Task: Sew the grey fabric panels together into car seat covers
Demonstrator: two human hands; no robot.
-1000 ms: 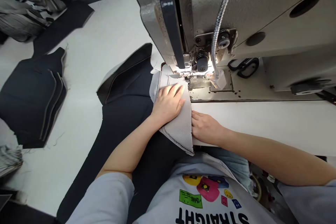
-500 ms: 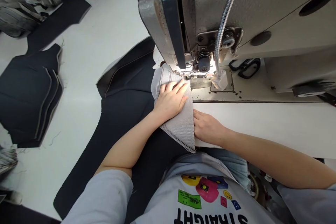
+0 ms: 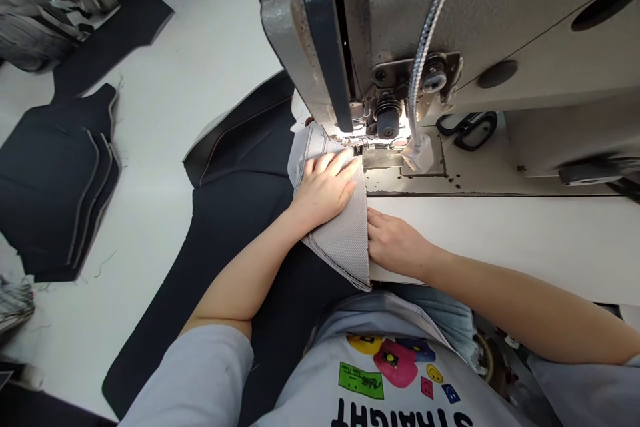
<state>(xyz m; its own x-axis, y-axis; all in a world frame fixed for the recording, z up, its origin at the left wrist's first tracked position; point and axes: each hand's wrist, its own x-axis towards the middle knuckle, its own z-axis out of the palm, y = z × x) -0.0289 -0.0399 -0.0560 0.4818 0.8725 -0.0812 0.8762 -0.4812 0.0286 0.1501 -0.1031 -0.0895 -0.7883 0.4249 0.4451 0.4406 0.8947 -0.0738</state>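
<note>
My left hand (image 3: 323,190) lies flat with fingers a little spread on a light grey woven fabric piece (image 3: 345,240), just in front of the presser foot (image 3: 356,145). Dark stitching runs along that piece's curved lower edge. Its straight right edge is between the fingers of my right hand (image 3: 395,242); the fingertips are partly hidden there. Under the grey piece spreads a large dark fabric panel (image 3: 235,233), reaching down towards my lap. The sewing machine (image 3: 320,33) stands over the fabric's far end, its lamp lighting the needle area.
Black-handled scissors (image 3: 470,130) lie on the machine bed to the right. Stacked dark cut pieces (image 3: 50,180) rest on the white table (image 3: 150,93) at left, with another dark strip (image 3: 110,40) behind. Bundles of grey fabric (image 3: 40,27) fill the far left corner. A braided metal hose (image 3: 430,33) hangs by the needle.
Hardly anything differs. The grey fabric and both hands have shifted very slightly to the left; their hold looks the same.
</note>
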